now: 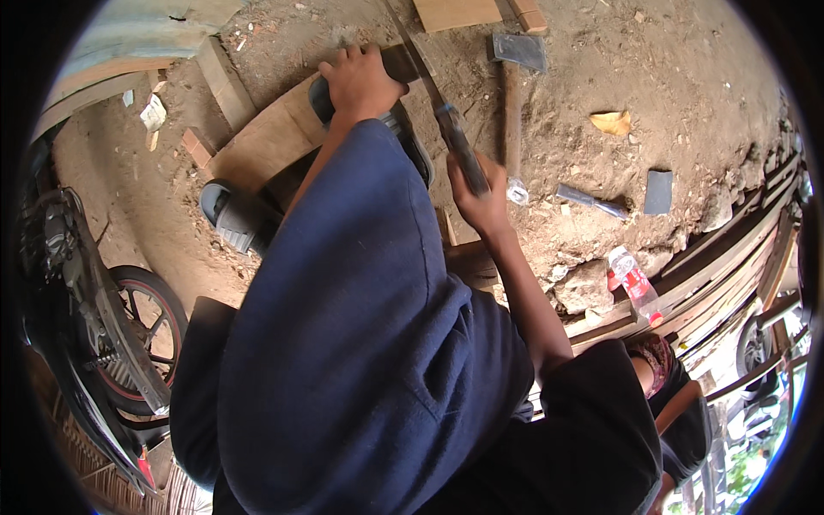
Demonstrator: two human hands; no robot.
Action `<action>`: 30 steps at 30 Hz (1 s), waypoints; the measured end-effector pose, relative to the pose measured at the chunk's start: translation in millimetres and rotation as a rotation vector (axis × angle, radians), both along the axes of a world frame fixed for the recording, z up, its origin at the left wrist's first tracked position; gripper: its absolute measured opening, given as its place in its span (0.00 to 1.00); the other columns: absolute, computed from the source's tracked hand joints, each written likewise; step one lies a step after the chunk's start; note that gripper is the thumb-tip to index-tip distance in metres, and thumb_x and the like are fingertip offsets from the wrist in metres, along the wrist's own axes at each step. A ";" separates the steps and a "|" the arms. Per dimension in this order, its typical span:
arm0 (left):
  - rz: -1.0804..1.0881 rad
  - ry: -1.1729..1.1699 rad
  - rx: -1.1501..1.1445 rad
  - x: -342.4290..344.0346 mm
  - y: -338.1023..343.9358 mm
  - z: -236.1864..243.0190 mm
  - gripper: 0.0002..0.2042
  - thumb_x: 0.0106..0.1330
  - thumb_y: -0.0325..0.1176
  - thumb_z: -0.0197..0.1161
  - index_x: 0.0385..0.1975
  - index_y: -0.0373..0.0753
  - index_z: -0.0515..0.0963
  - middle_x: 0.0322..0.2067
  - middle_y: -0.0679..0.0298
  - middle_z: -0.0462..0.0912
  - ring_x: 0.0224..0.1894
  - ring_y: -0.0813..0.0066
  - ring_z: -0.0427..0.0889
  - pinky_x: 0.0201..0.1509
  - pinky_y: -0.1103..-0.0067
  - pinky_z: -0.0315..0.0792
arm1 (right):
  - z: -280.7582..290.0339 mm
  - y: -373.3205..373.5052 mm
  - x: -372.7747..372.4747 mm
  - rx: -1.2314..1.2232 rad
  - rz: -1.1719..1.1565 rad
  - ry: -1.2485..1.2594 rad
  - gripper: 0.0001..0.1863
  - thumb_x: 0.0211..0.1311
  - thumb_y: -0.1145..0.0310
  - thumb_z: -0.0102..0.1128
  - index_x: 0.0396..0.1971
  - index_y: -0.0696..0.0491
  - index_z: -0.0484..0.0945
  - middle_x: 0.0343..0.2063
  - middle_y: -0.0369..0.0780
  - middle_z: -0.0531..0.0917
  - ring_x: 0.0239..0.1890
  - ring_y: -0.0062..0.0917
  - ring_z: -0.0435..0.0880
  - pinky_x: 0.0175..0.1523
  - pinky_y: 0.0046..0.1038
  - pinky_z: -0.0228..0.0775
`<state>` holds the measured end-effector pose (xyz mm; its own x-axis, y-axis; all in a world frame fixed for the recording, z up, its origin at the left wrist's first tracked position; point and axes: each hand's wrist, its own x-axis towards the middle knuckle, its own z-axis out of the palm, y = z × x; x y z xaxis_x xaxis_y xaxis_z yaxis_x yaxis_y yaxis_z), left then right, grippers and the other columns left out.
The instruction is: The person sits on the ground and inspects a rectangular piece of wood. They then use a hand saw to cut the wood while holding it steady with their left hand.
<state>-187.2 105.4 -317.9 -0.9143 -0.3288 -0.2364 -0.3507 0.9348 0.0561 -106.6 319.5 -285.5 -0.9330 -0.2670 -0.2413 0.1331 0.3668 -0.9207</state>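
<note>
Right hand (482, 202): fingers were wrapped tight round the handle of a handsaw (452, 133), blade running up across the wood.
Left hand (359, 81): fingers curled over the far edge of the wooden plank (275, 137), pressing it down.
Plank: lay on the dirt under a grey sandal (410, 146); looked stiff, fairly heavy, rough-surfaced.
Saw: seemed light, with a thin springy blade; best held by the handle.
Container: a plastic bottle (635, 283) with a red label lay by a rock (585, 287); contents unclear.
</note>
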 end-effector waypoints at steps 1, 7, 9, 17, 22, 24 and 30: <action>0.006 -0.006 0.016 0.0 -1.4 0.4 0.36 0.44 0.50 0.75 0.54 0.41 0.76 0.52 0.56 0.78 0.59 0.60 0.72 0.61 0.55 0.58 | -1.5 -5.4 -7.1 -0.004 -0.013 -0.001 0.08 0.62 0.69 0.61 0.27 0.59 0.79 0.15 0.45 0.76 0.18 0.27 0.78 0.27 0.30 0.68; 0.011 -0.060 -0.027 -4.5 -1.2 6.2 0.37 0.45 0.53 0.73 0.56 0.43 0.75 0.55 0.57 0.76 0.62 0.60 0.70 0.64 0.57 0.56 | -3.4 -0.1 3.8 -0.016 -0.064 -0.008 0.09 0.62 0.68 0.61 0.30 0.60 0.80 0.16 0.44 0.77 0.20 0.20 0.77 0.28 0.28 0.69; 0.014 -0.086 -0.019 -2.6 0.6 5.5 0.37 0.45 0.54 0.73 0.57 0.43 0.75 0.56 0.58 0.75 0.63 0.61 0.68 0.65 0.57 0.56 | -1.6 7.6 11.4 0.007 -0.048 0.004 0.09 0.62 0.68 0.61 0.31 0.60 0.80 0.16 0.44 0.77 0.20 0.20 0.78 0.28 0.28 0.69; 0.031 -0.065 0.013 -1.6 -1.0 5.8 0.37 0.45 0.53 0.73 0.57 0.44 0.75 0.56 0.57 0.75 0.63 0.60 0.68 0.65 0.58 0.56 | -4.1 -3.8 0.3 -0.019 -0.019 0.009 0.08 0.62 0.70 0.61 0.29 0.59 0.80 0.17 0.46 0.78 0.20 0.25 0.79 0.28 0.30 0.69; 0.020 -0.027 -0.018 -2.7 -1.5 1.9 0.37 0.43 0.52 0.74 0.56 0.43 0.75 0.53 0.57 0.77 0.61 0.59 0.70 0.63 0.56 0.57 | -5.1 9.5 16.5 -0.001 -0.045 0.042 0.07 0.61 0.71 0.61 0.29 0.60 0.79 0.17 0.47 0.77 0.19 0.33 0.81 0.27 0.32 0.70; 0.024 -0.015 0.018 -1.4 -0.1 1.5 0.36 0.43 0.51 0.74 0.55 0.43 0.75 0.52 0.57 0.78 0.60 0.59 0.71 0.63 0.55 0.57 | -2.5 -17.2 -11.9 0.034 -0.016 0.039 0.06 0.61 0.71 0.60 0.31 0.60 0.80 0.18 0.47 0.78 0.21 0.33 0.82 0.28 0.32 0.71; 0.000 0.052 -0.037 -2.7 -5.8 -5.4 0.35 0.44 0.51 0.75 0.54 0.43 0.77 0.52 0.56 0.78 0.59 0.57 0.72 0.62 0.55 0.57 | -4.9 2.0 4.1 -0.013 -0.013 0.057 0.07 0.63 0.70 0.60 0.30 0.59 0.79 0.19 0.48 0.78 0.21 0.33 0.81 0.29 0.33 0.70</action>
